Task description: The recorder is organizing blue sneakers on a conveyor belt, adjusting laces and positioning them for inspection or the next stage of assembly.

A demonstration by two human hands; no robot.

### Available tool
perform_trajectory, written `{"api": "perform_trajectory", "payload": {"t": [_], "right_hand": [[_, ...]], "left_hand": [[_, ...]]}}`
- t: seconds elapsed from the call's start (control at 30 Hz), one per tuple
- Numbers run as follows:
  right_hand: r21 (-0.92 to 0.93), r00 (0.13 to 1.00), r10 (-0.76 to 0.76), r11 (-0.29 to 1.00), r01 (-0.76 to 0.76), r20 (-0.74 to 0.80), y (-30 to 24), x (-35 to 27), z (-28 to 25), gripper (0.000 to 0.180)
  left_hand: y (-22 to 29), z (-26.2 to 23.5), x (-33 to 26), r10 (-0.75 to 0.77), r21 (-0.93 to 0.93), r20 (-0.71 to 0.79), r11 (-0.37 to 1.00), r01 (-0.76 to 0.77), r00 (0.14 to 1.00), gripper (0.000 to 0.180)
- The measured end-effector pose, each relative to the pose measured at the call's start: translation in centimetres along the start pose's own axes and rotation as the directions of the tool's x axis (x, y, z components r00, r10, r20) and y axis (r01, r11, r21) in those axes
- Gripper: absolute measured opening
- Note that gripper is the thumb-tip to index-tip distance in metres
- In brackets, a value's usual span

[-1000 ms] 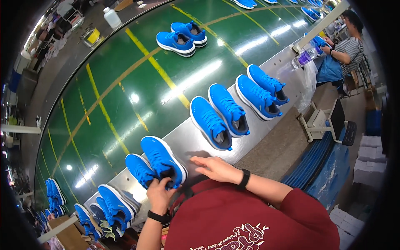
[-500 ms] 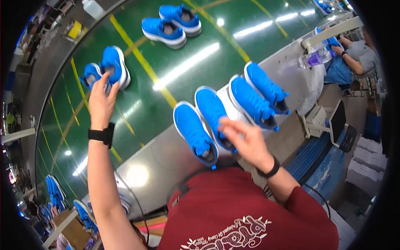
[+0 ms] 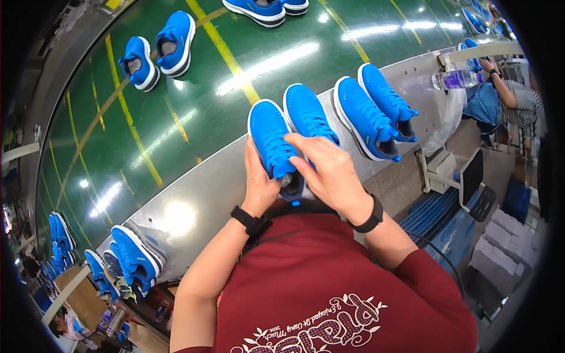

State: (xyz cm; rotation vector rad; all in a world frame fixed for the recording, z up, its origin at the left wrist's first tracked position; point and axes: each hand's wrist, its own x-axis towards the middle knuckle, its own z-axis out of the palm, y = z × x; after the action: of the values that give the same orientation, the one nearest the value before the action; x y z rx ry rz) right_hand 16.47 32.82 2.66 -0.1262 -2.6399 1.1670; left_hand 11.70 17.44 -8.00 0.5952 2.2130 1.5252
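Glossy green conveyor belt (image 3: 194, 100) carrying a blue pair far up left; grey metal surface (image 3: 206, 188) alongside. On its near edge, bright blue laced mesh sneaker (image 3: 272, 144), heel gripped by left hand (image 3: 259, 182), right hand (image 3: 329, 170) curled over its collar. Matching sneaker (image 3: 309, 117) just beside.

Blue laced sneaker (image 3: 272, 144), sole down, toe pointing away, on grey ledge (image 3: 194, 194)

I am counting four blue shoes (image 3: 318, 126) lying on the grey metal ledge (image 3: 194, 194), four more sitting out on the green belt (image 3: 176, 117), one plastic bottle (image 3: 456, 79) resting at the ledge's far end, and I am seeing two wristbands (image 3: 368, 220)
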Motion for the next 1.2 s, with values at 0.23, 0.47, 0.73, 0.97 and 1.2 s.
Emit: {"api": "perform_trajectory", "payload": {"t": [0.23,0.47,0.73,0.97,1.2], "right_hand": [[0.264,0.946,0.241,0.919,-0.294,0.217,-1.7,-2.9,6.3,0.036],[0.246,0.921,-0.009,0.965,-0.095,0.39,-5.8,-5.4,16.0,0.065],[0.039,0.869,0.185,0.973,-0.228,0.459,-7.7,-4.8,20.3,0.087],[-0.16,0.837,0.275,0.961,-0.225,0.473,-8.7,-4.1,21.3,0.09],[-0.196,0.867,0.243,0.965,-0.172,0.436,-7.8,-4.9,22.3,0.08]], "left_hand": [[-0.7,-6.1,-5.3,-0.181,-0.146,-0.129,0.976,0.162,0.975,0.087],[-3.5,-12.6,-11.7,-0.398,-0.249,-0.229,0.906,0.342,0.889,0.084],[-4.0,-15.8,-16.1,-0.3,-0.375,-0.22,0.904,0.203,0.928,0.076],[-2.4,-16.6,-15.1,-0.323,-0.122,-0.38,0.946,0.299,0.867,0.04],[-2.4,-18.3,-14.9,-0.358,-0.235,-0.304,0.926,0.294,0.883,0.038]]}}
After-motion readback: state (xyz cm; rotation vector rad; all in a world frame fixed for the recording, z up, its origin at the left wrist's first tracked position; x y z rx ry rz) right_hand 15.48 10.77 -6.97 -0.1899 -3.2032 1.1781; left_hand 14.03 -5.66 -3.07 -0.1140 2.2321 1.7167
